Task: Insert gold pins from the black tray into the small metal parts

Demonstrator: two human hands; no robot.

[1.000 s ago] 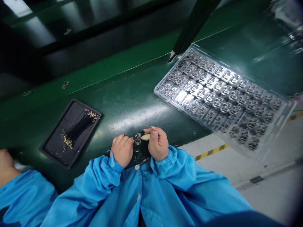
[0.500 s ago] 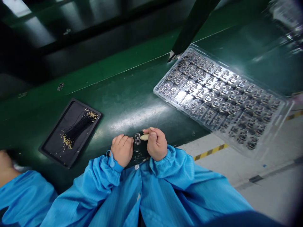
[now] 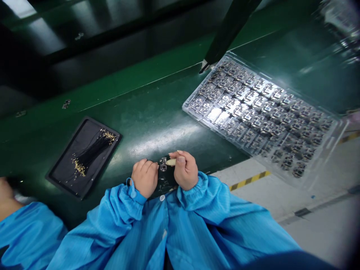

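My left hand (image 3: 145,178) and my right hand (image 3: 184,170) are close together at the bench edge. Between them lies a small black circuit board (image 3: 163,165) with metal parts on it, held by my left fingers. My right hand pinches a pale pointed tool (image 3: 171,162), its tip at the board. A dark pad or board (image 3: 165,183) lies under my hands, partly hidden. Up and to the left of my hands sits a black tray (image 3: 63,170) holding a bundle of thin black cables with gold ends (image 3: 91,153).
A transparent plastic tray (image 3: 188,107) holds several rows of small circuit modules on the green bench (image 3: 152,93). A black tool (image 3: 225,37) reaches its tip to the tray's corner. A co-worker's hand (image 3: 5,197) and blue sleeve are at far left. Grey floor with yellow-black tape (image 3: 249,180) lies at right.
My right hand and the pale tool have shifted slightly left, toward the board. The whole view has drifted a little.
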